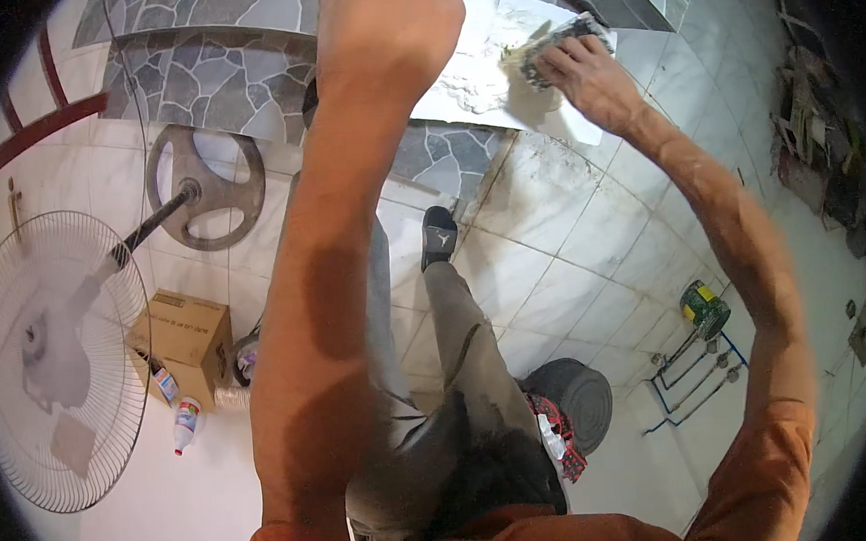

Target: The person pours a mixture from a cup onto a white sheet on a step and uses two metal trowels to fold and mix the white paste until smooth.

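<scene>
My left hand (393, 20) is closed in a fist at the top edge, over a pale, powdery white mass (476, 79). What it grips, if anything, is hidden by the hand itself and the frame's edge. To its right, the curled fingers of my right hand (595, 82) grip a dark, rough block (585, 31) speckled with white. The exact kind of this block does not show. Under it lies a white sheet or board (568, 123), with yellowish-white residue beside my fingertips. Bright light washes out part of the white mass.
Stone-patterned grey steps (223, 80) run beneath the work. A standing fan (62, 363), its round base (208, 185), a cardboard box (194, 330) and a white bottle (187, 424) are at left. A green can (705, 308) and blue metal rack (698, 383) sit right.
</scene>
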Available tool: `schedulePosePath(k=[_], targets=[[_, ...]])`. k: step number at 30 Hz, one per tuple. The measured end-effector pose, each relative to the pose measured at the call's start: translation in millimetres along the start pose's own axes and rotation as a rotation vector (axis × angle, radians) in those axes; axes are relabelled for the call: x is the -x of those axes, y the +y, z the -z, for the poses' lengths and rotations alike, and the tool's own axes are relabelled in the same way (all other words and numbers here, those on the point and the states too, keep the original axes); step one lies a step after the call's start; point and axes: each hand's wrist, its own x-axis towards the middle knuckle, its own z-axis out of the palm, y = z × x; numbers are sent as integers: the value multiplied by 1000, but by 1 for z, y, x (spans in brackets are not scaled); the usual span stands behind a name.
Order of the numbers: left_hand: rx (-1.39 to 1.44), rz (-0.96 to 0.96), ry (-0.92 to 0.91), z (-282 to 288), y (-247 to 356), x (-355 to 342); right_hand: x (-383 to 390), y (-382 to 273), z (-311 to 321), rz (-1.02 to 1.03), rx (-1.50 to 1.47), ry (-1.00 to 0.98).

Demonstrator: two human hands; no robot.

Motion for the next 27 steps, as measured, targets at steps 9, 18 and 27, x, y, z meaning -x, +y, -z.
schedulePosePath(k=[9,18,27], targets=[[-79,16,-35,-4,6,1,25,11,-4,-44,99,-6],[-9,-104,-6,-14,-4,-1,19,11,-19,-29,95,-161],[-88,-72,-12,-12,-6,-2,-29,-15,-21,7,50,137]])
